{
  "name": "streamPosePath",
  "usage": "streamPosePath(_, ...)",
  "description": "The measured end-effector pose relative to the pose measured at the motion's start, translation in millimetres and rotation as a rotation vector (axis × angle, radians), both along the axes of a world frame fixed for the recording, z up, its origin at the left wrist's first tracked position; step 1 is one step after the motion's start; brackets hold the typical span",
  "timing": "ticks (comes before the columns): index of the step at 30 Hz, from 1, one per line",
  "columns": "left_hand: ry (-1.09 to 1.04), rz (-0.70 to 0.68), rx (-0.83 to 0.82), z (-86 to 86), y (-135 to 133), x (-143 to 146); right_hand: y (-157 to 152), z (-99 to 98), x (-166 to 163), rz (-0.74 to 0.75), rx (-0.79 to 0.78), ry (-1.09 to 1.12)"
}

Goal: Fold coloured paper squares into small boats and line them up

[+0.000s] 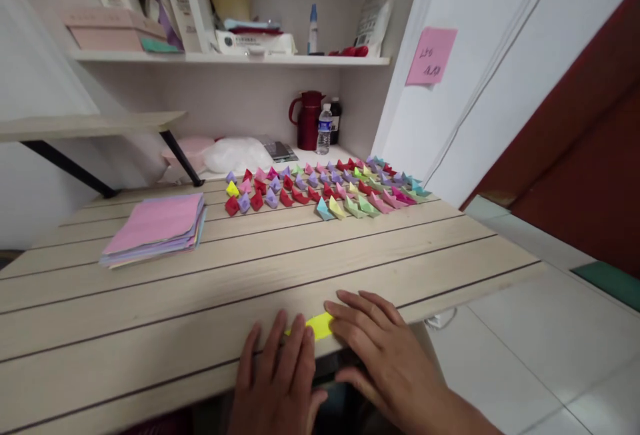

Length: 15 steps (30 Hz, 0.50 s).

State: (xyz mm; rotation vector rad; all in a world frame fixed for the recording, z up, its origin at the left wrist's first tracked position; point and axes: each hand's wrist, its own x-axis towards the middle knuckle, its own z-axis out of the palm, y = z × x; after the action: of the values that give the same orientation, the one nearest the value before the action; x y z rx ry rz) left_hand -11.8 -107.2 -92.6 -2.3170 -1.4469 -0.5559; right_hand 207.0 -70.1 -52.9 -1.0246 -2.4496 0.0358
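A small yellow piece of paper (319, 326) lies at the near edge of the wooden table (210, 302). My left hand (278, 382) rests flat on its left part, fingers stretched out. My right hand (381, 348) presses flat on its right part, fingers extended and pointing left. Most of the paper is hidden under both hands. Farther back, rows of several small folded paper boats (325, 187) in many colours stand on the table.
A stack of pastel square paper sheets (156, 227) lies at the left. Behind stand a red jug (308, 119), a water bottle (325, 130) and a plastic bag (236, 154). A shelf (225, 58) above carries boxes. A pink note (431, 55) sticks on the wall. Tiled floor lies right.
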Motion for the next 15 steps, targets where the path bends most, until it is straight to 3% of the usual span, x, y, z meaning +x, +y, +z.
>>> streamPosePath(4, -0.162, -0.081, 0.145, -4.2, -7, 3, -16, -19.1, -16, -0.064, 0.104, 0.205)
streamPosePath(10, -0.292, -0.176, 0.082, 15.8, 1, -10, -13, -5.4, -23, -0.022, 0.112, 0.443)
streamPosePath(13, -0.396, -0.201, 0.004, 24.6, -3, -16, -20, 1.2, -20, -0.027, -0.068, 0.561)
streamPosePath(14, -0.49, -0.16, -0.043, 27.5, -6, -17, -24, 1.8, -20, -0.067, -0.195, 0.662)
streamPosePath(15, -0.65, -0.023, -0.089, 30.6, -7, -18, -28, 1.6, -21, -0.13, -0.364, 0.808)
